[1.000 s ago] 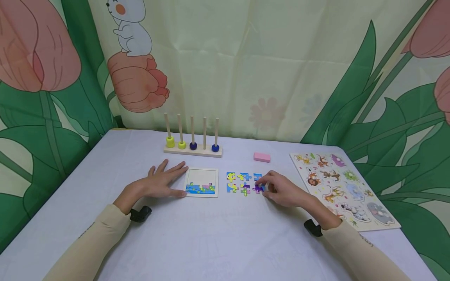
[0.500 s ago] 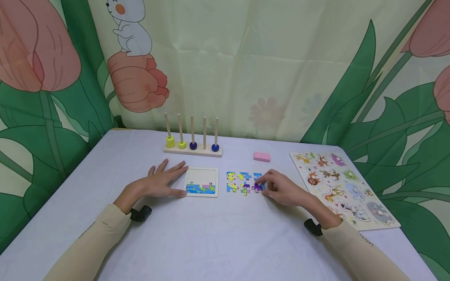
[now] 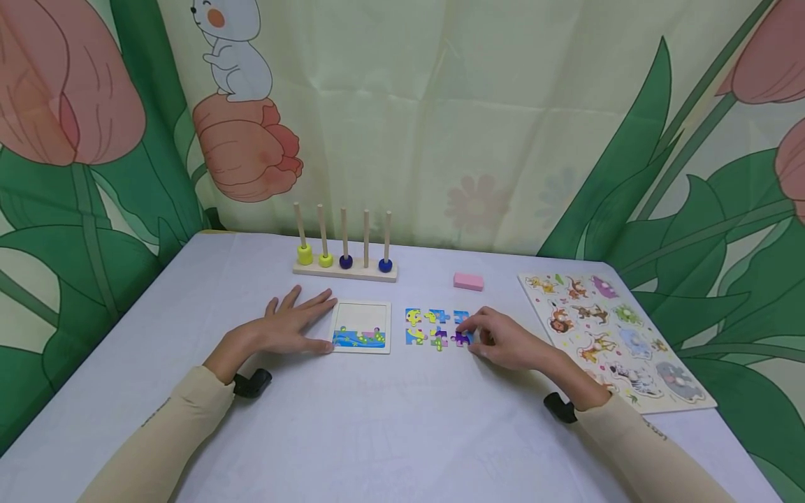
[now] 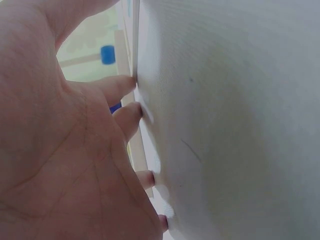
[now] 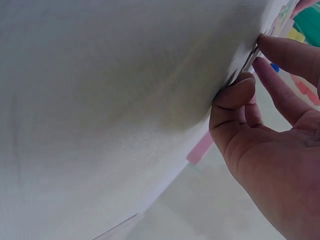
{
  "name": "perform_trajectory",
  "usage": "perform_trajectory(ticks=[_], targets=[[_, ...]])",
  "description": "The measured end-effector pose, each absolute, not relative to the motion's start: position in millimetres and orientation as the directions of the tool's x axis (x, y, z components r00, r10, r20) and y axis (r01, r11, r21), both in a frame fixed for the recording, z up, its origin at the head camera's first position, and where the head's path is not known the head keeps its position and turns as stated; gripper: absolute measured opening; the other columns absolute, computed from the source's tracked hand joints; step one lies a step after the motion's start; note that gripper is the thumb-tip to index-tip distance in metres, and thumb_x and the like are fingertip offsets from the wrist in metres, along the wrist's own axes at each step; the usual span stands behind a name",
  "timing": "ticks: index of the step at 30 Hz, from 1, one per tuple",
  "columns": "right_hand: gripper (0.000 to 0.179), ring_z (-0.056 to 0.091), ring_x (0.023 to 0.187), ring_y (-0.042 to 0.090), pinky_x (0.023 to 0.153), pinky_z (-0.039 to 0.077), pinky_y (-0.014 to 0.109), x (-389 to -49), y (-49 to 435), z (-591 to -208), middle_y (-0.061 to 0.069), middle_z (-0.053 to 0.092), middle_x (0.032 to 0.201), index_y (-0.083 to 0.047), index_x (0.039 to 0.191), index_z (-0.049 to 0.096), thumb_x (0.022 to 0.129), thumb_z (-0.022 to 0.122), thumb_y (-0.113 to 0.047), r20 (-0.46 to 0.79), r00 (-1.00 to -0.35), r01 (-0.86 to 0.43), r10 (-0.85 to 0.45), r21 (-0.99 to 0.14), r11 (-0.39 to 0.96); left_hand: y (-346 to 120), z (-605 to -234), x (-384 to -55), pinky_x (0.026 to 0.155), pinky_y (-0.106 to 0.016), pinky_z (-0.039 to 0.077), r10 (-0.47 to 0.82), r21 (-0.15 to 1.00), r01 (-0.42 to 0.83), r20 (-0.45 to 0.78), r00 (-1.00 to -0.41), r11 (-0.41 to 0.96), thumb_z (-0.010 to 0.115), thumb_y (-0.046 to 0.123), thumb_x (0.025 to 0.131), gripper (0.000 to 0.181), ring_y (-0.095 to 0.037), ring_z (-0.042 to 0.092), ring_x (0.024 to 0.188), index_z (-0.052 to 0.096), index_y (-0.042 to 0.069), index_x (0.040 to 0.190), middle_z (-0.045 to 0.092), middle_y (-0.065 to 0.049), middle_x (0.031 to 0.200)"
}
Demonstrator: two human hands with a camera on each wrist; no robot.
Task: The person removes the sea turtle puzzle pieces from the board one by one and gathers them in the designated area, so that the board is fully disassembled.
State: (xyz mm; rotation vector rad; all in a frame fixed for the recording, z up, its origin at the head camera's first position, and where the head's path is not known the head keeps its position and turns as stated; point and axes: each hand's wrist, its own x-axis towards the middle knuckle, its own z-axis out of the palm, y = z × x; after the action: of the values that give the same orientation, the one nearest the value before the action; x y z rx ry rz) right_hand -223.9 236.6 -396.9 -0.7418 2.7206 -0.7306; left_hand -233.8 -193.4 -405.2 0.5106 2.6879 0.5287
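My left hand lies spread at the left side of a small white puzzle frame, thumb and index fingertips touching its edge. Along the frame's bottom, joined blue and green pieces form a strip; its upper part is bare. My right hand pinches a purple puzzle piece at the right end of two short rows of loose puzzle pieces. In the right wrist view the thumb and fingers hold a thin edge low at the tabletop. The left wrist view shows the left fingers resting against the cloth.
Behind the frame stands a wooden peg rack with yellow and dark blue beads. A pink block lies to its right. An animal puzzle board occupies the right side, beneath the right forearm. A printed curtain hangs behind the table.
Hardly anything differs. The right hand stays at the purple piece, with only a very slight shift of the fingers. The left hand has kept its place at the frame.
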Motion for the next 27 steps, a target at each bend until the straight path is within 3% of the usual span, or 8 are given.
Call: perform_trajectory(ticks=[27], targets=[[0.034, 0.052, 0.087, 0.014, 0.072, 0.044, 0.023, -223.3, 236.2, -397.4, 0.008, 0.062, 0.114, -0.012, 0.131, 0.07, 0.098, 0.074, -0.01, -0.072, -0.847, -0.422, -0.526, -0.512, 0.749, -194.7, -409.2, -236.3, 0.119, -0.087, -0.005, 0.406, 0.413, 0.278, -0.265, -0.874, 0.867, 0.068, 0.067, 0.091, 0.102, -0.059, -0.008, 0.162, 0.025, 0.021, 0.17, 0.013, -0.008, 0.181]])
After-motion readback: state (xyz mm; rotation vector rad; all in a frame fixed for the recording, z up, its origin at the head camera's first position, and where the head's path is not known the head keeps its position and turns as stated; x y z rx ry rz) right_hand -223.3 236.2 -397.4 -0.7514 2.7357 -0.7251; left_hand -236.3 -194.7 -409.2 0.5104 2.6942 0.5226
